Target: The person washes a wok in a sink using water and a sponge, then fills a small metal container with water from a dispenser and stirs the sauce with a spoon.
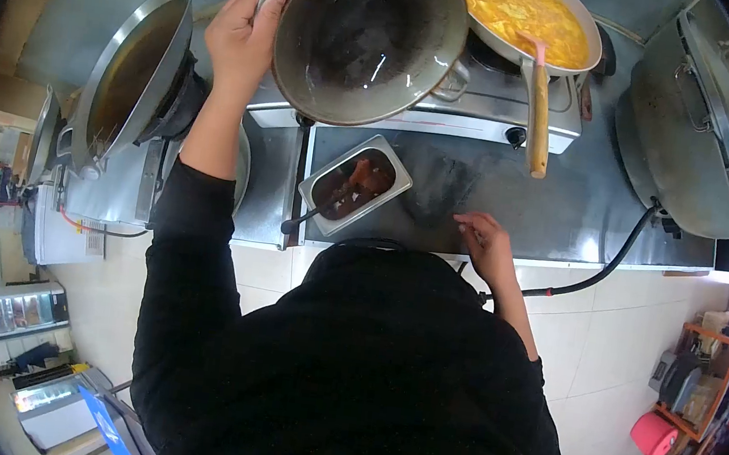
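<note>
My left hand (pixel 244 38) is closed around one loop handle of a two-handled wok (pixel 367 44). The wok is tilted toward me, and its dark, wet inside holds no food that I can see. Its other handle (pixel 453 83) sticks out at the right, over the gas stove (pixel 377 121). Low over the counter's front edge, my right hand (pixel 486 246) is open with loosely bent fingers and nothing in it. Between my hands stands a metal container (pixel 307 192) of dark red sauce (pixel 365 183), with a dark-handled spoon (pixel 302 220) resting in it.
A white pan (pixel 593 51) of yellow egg mixture (pixel 524 12) sits on the stove, with a wooden-handled spatula (pixel 538 121) leaning in it. A large lidded pot (pixel 681 129) with a black hose (pixel 627 248) stands right. Another wok (pixel 135 67) of brown liquid is left.
</note>
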`<state>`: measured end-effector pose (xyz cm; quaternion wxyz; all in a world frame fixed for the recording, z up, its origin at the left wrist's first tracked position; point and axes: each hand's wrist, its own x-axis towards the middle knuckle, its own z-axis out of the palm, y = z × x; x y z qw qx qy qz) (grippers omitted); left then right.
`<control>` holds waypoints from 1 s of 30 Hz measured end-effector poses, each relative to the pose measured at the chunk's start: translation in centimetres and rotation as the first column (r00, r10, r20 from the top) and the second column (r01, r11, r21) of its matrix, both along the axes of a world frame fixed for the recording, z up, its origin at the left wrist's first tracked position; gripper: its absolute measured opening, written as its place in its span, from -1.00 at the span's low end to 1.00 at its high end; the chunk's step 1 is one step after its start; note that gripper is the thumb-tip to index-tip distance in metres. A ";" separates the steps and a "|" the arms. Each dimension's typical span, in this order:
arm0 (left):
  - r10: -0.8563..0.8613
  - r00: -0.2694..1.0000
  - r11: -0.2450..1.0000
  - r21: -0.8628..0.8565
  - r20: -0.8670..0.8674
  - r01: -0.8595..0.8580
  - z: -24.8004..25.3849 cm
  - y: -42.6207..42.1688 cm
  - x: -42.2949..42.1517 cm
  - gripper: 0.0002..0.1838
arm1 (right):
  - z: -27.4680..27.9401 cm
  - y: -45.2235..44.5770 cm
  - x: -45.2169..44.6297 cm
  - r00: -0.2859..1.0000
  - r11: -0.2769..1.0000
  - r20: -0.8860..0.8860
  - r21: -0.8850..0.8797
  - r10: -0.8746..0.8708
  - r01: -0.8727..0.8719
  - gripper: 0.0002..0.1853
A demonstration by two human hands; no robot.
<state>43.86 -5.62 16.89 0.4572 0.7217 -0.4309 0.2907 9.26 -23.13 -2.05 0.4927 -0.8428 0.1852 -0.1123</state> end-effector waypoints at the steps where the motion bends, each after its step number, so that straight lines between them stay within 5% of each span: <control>1: -0.012 1.000 1.000 -0.008 0.004 0.012 0.1 0.0 -0.2 -0.81 | 0.0 0.2 0.3 1.000 1.000 0.005 -0.009 0.007 -0.007 -0.83; 4: -0.072 0.997 0.995 -0.066 0.013 0.073 0.7 0.0 -0.9 -0.81 | -0.5 0.0 1.1 0.998 0.990 -0.025 -0.129 0.060 -0.063 -0.78; 7: 0.003 1.000 0.994 -0.108 0.029 0.000 1.5 0.4 -0.8 -0.81 | -1.8 0.2 3.6 1.000 0.885 -0.009 -0.466 0.020 -0.021 -0.67; 11: -0.083 0.986 0.955 -0.294 -0.146 0.037 2.3 0.9 -0.7 -0.81 | -3.5 1.2 7.3 0.998 0.784 0.048 -0.618 -0.038 0.059 -0.54; 13: -0.108 0.978 0.927 -0.375 -0.180 0.033 2.2 1.0 0.0 -0.78 | -4.7 1.0 8.1 0.995 0.775 -0.103 -0.628 0.014 -0.076 -0.51; 16: -0.165 0.966 0.880 -0.471 -0.200 0.053 2.4 0.4 -0.4 -0.75 | -5.2 0.1 8.3 0.985 0.796 -0.152 -0.605 -0.087 -0.023 -0.58; 19: -0.121 0.971 0.893 -0.451 -0.205 0.016 2.0 -0.1 -0.6 -0.77 | -3.8 -0.7 7.4 0.889 0.887 -0.152 -0.251 -0.432 0.388 -0.64; 22: -0.136 0.954 0.887 -0.461 -0.269 -0.004 1.0 -1.2 -2.4 -0.78 | -0.3 -0.4 6.5 0.853 0.848 -0.062 0.091 -0.518 0.521 -0.67; 25: -0.121 0.955 0.895 -0.446 -0.270 -0.012 -0.7 -2.8 -4.5 -0.77 | 1.1 0.6 7.3 0.855 0.878 0.211 0.027 -0.473 0.479 -0.64; 28: -0.104 0.971 0.904 -0.428 -0.217 0.001 -1.5 -4.5 -7.8 -0.77 | 4.3 1.8 9.2 0.849 0.787 0.417 -0.379 -0.324 0.487 -0.58; 30: -0.069 0.985 0.929 -0.370 -0.159 0.005 -1.7 -5.2 -10.3 -0.74 | 6.4 2.3 10.9 0.913 0.768 0.370 -0.532 -0.170 0.358 -0.53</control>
